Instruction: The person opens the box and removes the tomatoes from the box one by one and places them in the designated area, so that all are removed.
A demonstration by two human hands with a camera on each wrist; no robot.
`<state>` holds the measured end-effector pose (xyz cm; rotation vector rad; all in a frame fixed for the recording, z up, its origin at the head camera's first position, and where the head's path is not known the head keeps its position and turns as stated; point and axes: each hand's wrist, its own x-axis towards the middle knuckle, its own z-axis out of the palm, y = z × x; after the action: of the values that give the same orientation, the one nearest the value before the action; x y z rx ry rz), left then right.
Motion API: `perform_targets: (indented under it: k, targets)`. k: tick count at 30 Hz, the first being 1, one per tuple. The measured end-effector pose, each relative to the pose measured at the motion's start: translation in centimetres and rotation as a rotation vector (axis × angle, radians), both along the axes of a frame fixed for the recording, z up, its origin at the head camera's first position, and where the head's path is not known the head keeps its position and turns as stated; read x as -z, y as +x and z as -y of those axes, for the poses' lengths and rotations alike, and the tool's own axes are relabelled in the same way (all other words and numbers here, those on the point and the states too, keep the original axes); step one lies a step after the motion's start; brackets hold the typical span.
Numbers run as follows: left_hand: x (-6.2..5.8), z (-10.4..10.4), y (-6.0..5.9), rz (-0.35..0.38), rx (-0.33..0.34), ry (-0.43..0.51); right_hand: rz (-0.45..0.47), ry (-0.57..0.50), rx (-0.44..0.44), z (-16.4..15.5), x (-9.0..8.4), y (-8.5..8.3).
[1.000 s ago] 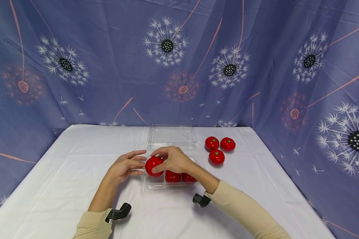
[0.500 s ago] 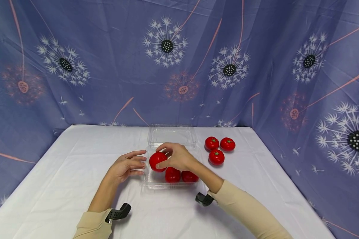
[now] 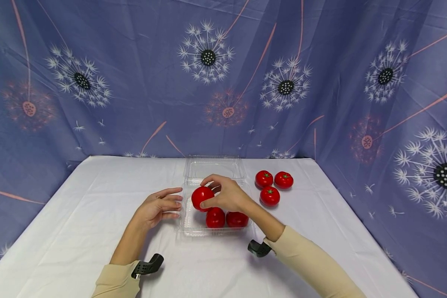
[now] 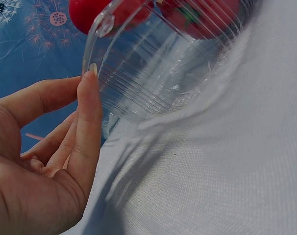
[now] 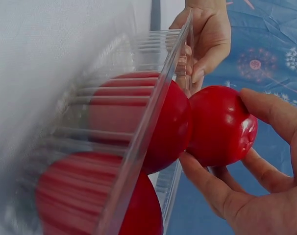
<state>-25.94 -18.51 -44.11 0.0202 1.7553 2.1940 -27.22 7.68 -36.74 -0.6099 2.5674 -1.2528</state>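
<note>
In the head view, my right hand (image 3: 228,194) grips a red tomato (image 3: 201,198) with thumb and fingers, above the left part of a clear plastic clamshell box (image 3: 193,229). Two tomatoes sit along the front of the box, one in the middle (image 3: 215,218) and one at the right (image 3: 237,219). My left hand (image 3: 153,210) is at the box's left side, fingers extended. Its fingertips touch the clear rim (image 4: 105,25) in the left wrist view. From the right wrist, the held tomato (image 5: 221,126) overlaps a boxed one (image 5: 163,122); whether they touch, I cannot tell.
The box's clear lid (image 3: 214,169) lies folded open toward the back. Right of the box, three tomatoes with green stem tops (image 3: 270,196) rest on the white tablecloth (image 3: 298,231). A blue dandelion-print curtain (image 3: 141,82) hangs behind and at both sides.
My right hand has moved right and slightly up with the tomato, away from the box's left edge. The left hand has stayed in place. The boxed tomatoes are more visible.
</note>
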Motion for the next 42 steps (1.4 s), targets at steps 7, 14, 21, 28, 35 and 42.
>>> perform_targets:
  k: [7,14,21,28,35,42]
  targets:
    - [0.0,0.1,0.0,0.002,-0.002,-0.001,0.016,0.001,-0.003,-0.7,-0.2,0.0]
    - [-0.1,0.1,0.0,0.004,0.003,0.005,-0.005,0.032,0.012,-1.0,-0.6,-0.3]
    - [-0.2,0.2,0.0,0.006,0.003,0.007,-0.016,0.045,0.034,-1.3,-1.0,-0.3]
    - [-0.1,0.3,-0.1,-0.005,0.014,0.015,-0.002,0.033,0.068,-2.0,-0.8,-0.2]
    - [0.0,0.3,-0.2,-0.01,0.022,0.02,-0.008,-0.006,0.084,-2.9,-0.6,-0.3]
    - [-0.1,0.2,0.1,-0.005,0.019,0.019,0.025,-0.075,0.087,-3.8,-0.1,-0.3]
